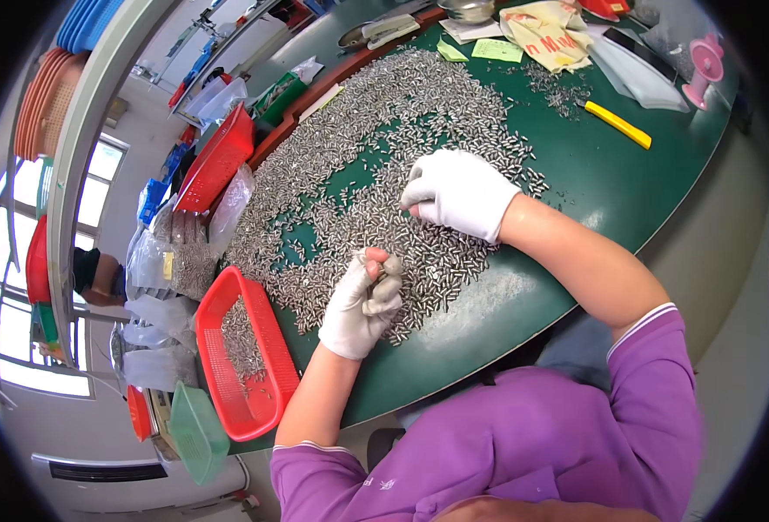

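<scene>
The left hand [362, 304] is clenching what look like small metal pins, just near of the spread pile of pins [376, 148]; the right hand [458, 191] is resting curled on the pile's right side, pinching there.

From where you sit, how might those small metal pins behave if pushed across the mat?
The pins look cylindrical and shiny, so they would probably roll and scatter. Being tiny, each seems light; the gloved left hand pinches them, suggesting they are slippery.
</scene>
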Available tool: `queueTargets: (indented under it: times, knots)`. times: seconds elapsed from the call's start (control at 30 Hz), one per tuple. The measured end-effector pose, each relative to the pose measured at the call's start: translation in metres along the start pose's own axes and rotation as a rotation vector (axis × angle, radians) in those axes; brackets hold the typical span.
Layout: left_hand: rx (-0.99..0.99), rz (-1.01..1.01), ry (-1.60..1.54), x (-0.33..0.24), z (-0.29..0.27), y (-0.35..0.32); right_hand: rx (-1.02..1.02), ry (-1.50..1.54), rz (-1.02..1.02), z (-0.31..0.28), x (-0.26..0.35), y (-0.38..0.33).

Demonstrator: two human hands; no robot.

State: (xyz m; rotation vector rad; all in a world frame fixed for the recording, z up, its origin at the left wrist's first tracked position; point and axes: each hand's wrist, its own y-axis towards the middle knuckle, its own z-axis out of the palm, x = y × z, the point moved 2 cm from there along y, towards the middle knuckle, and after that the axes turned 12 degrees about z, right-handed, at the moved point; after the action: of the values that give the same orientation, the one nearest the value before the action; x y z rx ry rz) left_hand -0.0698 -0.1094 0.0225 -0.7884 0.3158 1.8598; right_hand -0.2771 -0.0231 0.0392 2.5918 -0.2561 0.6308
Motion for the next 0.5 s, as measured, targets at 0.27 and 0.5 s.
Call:
queueTargets:
  times: [0.27,0.5]
  knots:
    - [-0.022,0.067,0.293,0.006,0.015,0.016,-0.094,0.175,-0.353,0.005,0.026,-0.004]
    - [-0.026,0.058,0.253,0.002,-0.002,0.008,-0.028,0.075,-0.425,0.002,0.047,0.002]
